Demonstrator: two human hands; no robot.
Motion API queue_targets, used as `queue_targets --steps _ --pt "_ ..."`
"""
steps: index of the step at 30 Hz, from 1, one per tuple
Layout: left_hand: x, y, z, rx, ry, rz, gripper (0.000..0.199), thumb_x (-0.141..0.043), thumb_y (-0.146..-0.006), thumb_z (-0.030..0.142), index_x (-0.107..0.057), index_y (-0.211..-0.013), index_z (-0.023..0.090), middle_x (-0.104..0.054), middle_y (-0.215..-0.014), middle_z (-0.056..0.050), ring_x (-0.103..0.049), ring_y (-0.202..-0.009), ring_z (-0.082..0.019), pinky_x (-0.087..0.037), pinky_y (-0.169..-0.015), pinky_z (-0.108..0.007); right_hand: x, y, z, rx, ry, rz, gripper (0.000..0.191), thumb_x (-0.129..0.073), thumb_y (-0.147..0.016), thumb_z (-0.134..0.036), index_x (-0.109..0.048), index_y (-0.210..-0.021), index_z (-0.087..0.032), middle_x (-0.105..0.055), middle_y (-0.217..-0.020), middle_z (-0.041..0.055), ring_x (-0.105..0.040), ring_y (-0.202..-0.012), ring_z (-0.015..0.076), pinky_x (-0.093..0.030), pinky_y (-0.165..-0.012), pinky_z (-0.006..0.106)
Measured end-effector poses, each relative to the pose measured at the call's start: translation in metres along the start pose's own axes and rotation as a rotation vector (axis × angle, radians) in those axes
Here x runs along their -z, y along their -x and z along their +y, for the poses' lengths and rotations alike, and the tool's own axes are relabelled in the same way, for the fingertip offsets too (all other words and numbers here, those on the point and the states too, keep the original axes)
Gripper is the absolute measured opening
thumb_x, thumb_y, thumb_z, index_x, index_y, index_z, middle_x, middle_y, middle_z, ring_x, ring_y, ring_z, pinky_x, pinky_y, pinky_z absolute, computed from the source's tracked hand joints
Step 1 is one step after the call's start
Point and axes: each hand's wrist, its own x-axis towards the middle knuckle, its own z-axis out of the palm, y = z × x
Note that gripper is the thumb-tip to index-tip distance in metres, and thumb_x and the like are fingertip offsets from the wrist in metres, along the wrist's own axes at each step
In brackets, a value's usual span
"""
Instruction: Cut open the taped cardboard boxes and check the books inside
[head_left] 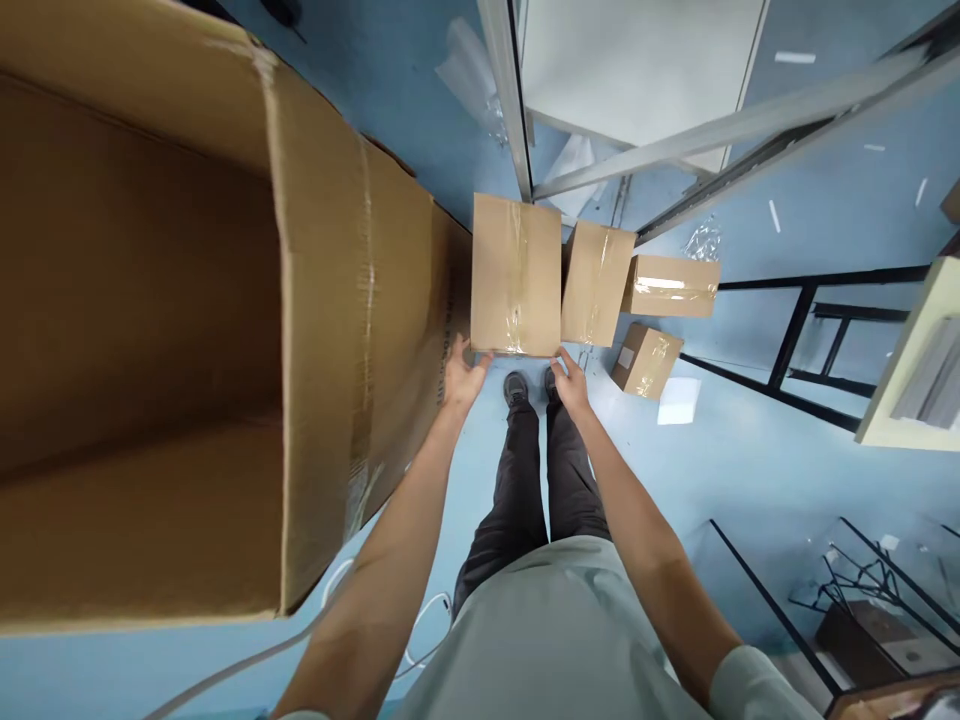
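A sealed cardboard box with clear tape down its middle is in front of my feet. My left hand grips its near left corner, the fingers partly hidden. At the near right corner, my right hand has its thumb and fingers on the edge. Close on the right stands a second taped box, slightly turned. Farther right are a box with a white label strip and a smaller carton. Whether the held box rests on the floor or hangs just above it, I cannot tell.
A large open carton fills the left side. Metal frame legs and a white panel stand ahead. Black metal frames are at right. A cable runs at lower left, and plastic wrap lies on the floor.
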Motion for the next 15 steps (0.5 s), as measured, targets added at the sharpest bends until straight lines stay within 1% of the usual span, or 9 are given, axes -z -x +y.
queue_targets --steps 1,3,6,8,11,15 --pt "0.007 0.015 0.014 -0.006 -0.009 0.027 0.079 -0.087 -0.091 0.026 -0.059 -0.164 0.013 -0.065 -0.164 -0.023 -0.050 -0.166 -0.039 -0.030 -0.144 -0.057 0.008 0.013 -0.010 0.024 -0.016 0.006 0.067 -0.062 -0.107 -0.061 -0.072 -0.156 -0.017 -0.071 -0.165 0.0148 -0.060 -0.162 0.0271 -0.040 -0.140 0.051" --pt "0.022 0.048 0.045 -0.007 -0.038 0.091 0.078 -0.085 -0.093 0.030 -0.060 -0.164 0.014 -0.065 -0.162 -0.022 -0.053 -0.164 -0.040 -0.034 -0.143 -0.054 0.026 0.043 -0.033 0.078 -0.055 0.019 0.074 -0.061 -0.106 -0.069 -0.073 -0.155 -0.015 -0.066 -0.171 0.0172 -0.057 -0.164 0.0283 -0.037 -0.142 0.053" --pt "0.045 0.102 0.084 -0.057 -0.002 0.144 0.082 -0.081 -0.093 0.032 -0.057 -0.168 0.011 -0.065 -0.161 -0.024 -0.059 -0.159 -0.040 -0.040 -0.140 -0.054 0.053 0.093 -0.070 0.176 -0.101 0.049 0.081 -0.061 -0.104 -0.077 -0.075 -0.151 -0.014 -0.067 -0.168 0.0203 -0.061 -0.162 0.0322 -0.038 -0.141 0.059" --pt "0.062 0.138 0.103 -0.106 0.081 0.175 0.082 -0.078 -0.091 0.031 -0.057 -0.168 0.012 -0.067 -0.158 -0.022 -0.063 -0.155 -0.038 -0.044 -0.137 -0.052 0.070 0.130 -0.094 0.244 -0.117 0.066 0.082 -0.062 -0.102 -0.081 -0.078 -0.149 -0.014 -0.070 -0.165 0.0210 -0.063 -0.160 0.0339 -0.039 -0.140 0.062" --pt "0.091 0.189 0.125 -0.217 0.205 0.242 0.074 -0.073 -0.092 0.031 -0.064 -0.165 0.020 -0.072 -0.154 -0.017 -0.069 -0.149 -0.036 -0.049 -0.134 -0.053 0.090 0.190 -0.129 0.354 -0.155 0.094 0.079 -0.063 -0.103 -0.079 -0.079 -0.150 -0.018 -0.072 -0.163 0.0185 -0.064 -0.158 0.0341 -0.041 -0.139 0.065" --pt "0.133 0.255 0.158 -0.353 0.399 0.324 0.066 -0.069 -0.097 0.035 -0.067 -0.163 0.027 -0.072 -0.157 -0.015 -0.070 -0.149 -0.036 -0.054 -0.131 -0.055 0.103 0.271 -0.176 0.599 -0.181 0.173 0.069 -0.064 -0.108 -0.071 -0.078 -0.153 -0.021 -0.070 -0.165 0.0176 -0.063 -0.160 0.0343 -0.043 -0.138 0.064"
